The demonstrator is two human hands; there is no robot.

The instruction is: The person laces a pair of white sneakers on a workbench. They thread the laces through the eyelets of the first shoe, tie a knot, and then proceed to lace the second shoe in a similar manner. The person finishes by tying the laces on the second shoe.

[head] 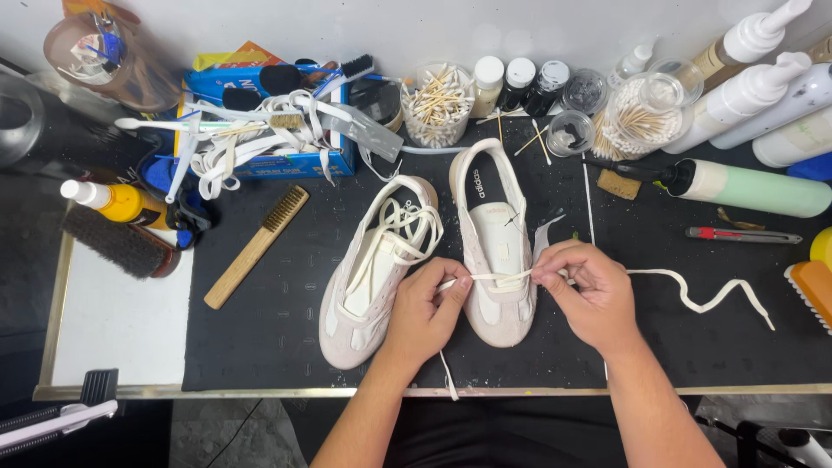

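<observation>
Head view: we see two pale suede sneakers side by side on a black cutting mat (260,329), toes toward the person. The right sneaker (496,251) stands upright with its tongue up and its eyelets mostly unlaced. The left sneaker (374,269) leans a little outward, with loose flat laces piled in its opening. A flat cream shoelace (494,278) runs across the lowest eyelets of the right sneaker. The left hand (425,312) pinches one end of the lace between thumb and forefinger, other fingers curled in. The right hand (589,290) pinches the other side the same way, and that end trails in a wavy line across the mat to the right.

Nearby we note a long wooden-handled brush (256,247), a dark bristle brush (117,241), a blue box (269,130) stuffed with white laces and brushes, a clear cup of wooden cotton swabs (438,104), small capped bottles (518,84), a pale green squeeze bottle (750,188) lying flat, and a slim red-and-grey utility knife (741,234)
</observation>
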